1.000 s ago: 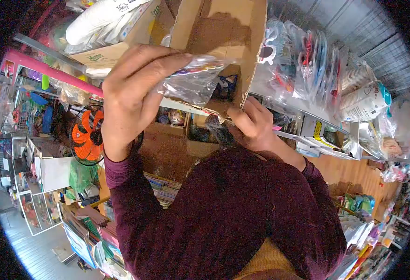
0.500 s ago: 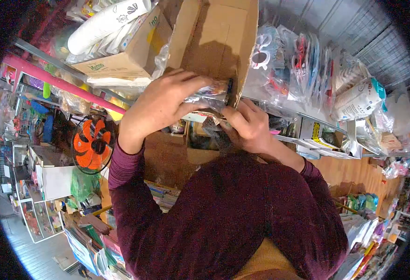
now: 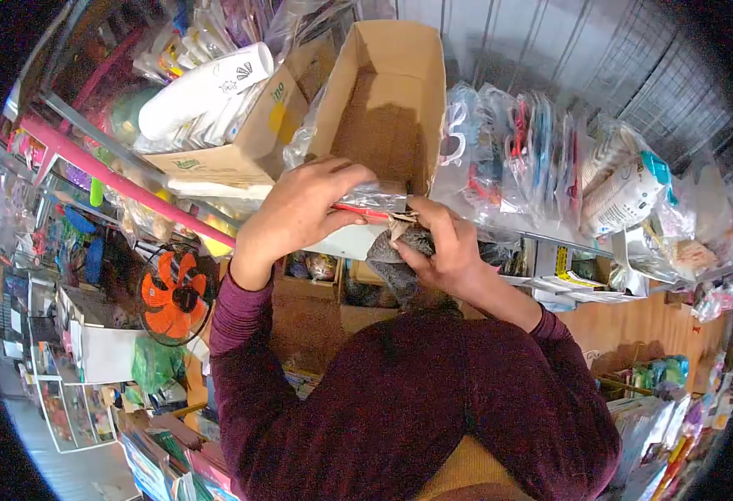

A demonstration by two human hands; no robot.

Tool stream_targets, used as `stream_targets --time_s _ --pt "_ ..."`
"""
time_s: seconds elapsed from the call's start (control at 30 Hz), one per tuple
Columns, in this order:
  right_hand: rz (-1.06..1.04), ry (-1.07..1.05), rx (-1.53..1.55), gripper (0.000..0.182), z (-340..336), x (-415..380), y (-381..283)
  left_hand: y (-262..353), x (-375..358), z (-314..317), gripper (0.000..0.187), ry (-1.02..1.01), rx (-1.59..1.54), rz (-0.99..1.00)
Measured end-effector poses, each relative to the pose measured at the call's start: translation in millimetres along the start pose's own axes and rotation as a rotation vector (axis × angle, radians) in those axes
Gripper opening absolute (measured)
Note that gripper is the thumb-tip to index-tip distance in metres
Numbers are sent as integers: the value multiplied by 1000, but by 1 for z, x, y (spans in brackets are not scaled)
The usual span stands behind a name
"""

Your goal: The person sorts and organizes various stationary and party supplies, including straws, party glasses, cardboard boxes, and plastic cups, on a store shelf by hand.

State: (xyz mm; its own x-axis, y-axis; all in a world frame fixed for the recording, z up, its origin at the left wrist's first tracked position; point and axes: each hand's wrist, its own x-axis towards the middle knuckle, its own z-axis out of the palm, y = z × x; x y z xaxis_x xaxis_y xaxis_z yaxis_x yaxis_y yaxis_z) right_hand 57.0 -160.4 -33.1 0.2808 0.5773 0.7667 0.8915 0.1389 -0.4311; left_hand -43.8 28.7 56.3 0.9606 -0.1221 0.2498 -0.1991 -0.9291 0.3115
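Observation:
My left hand [image 3: 304, 213] is closed around a clear plastic packet [image 3: 379, 199] with a red edge, at the near end of an open cardboard box [image 3: 423, 63]. What the packet contains I cannot make out. My right hand [image 3: 454, 255] pinches a dark grey cloth [image 3: 396, 263] beside the packet's right end. A crumpled tan scrap [image 3: 401, 224] shows at that hand's fingertips, close to the packet. The inside of the box shows bare brown cardboard with a shadow across it.
Left of the box stands a carton [image 3: 216, 163] with a stack of white paper cups [image 3: 208, 90]. To the right are bagged goods [image 3: 542, 150] and more wrapped cups [image 3: 629, 196]. An orange fan [image 3: 170, 296] is lower left, below a pink pole [image 3: 124, 184].
The view has shifted, so more of the box shows. The packet's red edge has come into view between my hands. More of the grey cloth shows under my right hand.

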Motion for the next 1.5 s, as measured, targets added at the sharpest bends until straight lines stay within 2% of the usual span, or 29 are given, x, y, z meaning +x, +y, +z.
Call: stream_targets --time_s 0.13,0.23,0.3,0.4,0.47,0.6,0.67,0.7,0.77,0.8,0.87,0.93,1.0,1.03,1.1,1.17,1.23,1.37,1.43,1.5 --pt "91 62 109 54 -12 -1 -5 -10 4 1 34 7 -59 25" --pt "177 38 148 56 -30 -4 -2 -26 10 2 32 -20 -146 83" --pt "258 24 169 52 -42 -12 1 -29 14 2 31 -36 -205 67" --pt "403 135 239 42 -56 -17 2 -28 20 -6 36 -110 -179 63" --pt "424 193 221 39 -66 -24 3 -28 22 -9 52 -149 -233 45" --pt "518 323 235 27 -88 -36 10 -14 22 -19 60 -122 -216 99" --pt "528 409 239 20 -97 -43 16 -5 22 -25 63 -10 -152 133" --pt "530 415 239 20 -100 -48 18 2 22 -29 63 -15 -151 138" --pt "585 490 256 15 -108 -57 25 24 19 -37 62 168 49 179" --pt "612 484 246 12 -112 -62 27 38 16 -38 62 164 49 182" --pt "655 529 317 11 -115 -73 37 73 14 -31 57 320 -87 295" --pt "689 578 427 10 -118 -76 40 85 20 8 50 371 -353 358" --pt "662 560 428 10 -121 -77 44 102 31 47 59 303 -263 153" --pt "643 537 424 11 -124 -77 45 99 36 71 59 304 -261 151" --pt "630 513 379 10 -128 -74 42 89 49 112 67 283 -55 -81" --pt "641 471 443 10 -131 -71 39 79 60 136 70 319 -5 -161" --pt "534 407 370 9 -132 -73 45 65 74 145 72 356 56 -232" --pt "657 338 596 10 -136 -78 44 48 90 161 73 302 114 -284" --pt "604 279 548 10 -140 -80 47 48 101 160 68 223 41 -501" --pt "621 268 616 10 -143 -82 46 37 104 169 61 269 68 -511"
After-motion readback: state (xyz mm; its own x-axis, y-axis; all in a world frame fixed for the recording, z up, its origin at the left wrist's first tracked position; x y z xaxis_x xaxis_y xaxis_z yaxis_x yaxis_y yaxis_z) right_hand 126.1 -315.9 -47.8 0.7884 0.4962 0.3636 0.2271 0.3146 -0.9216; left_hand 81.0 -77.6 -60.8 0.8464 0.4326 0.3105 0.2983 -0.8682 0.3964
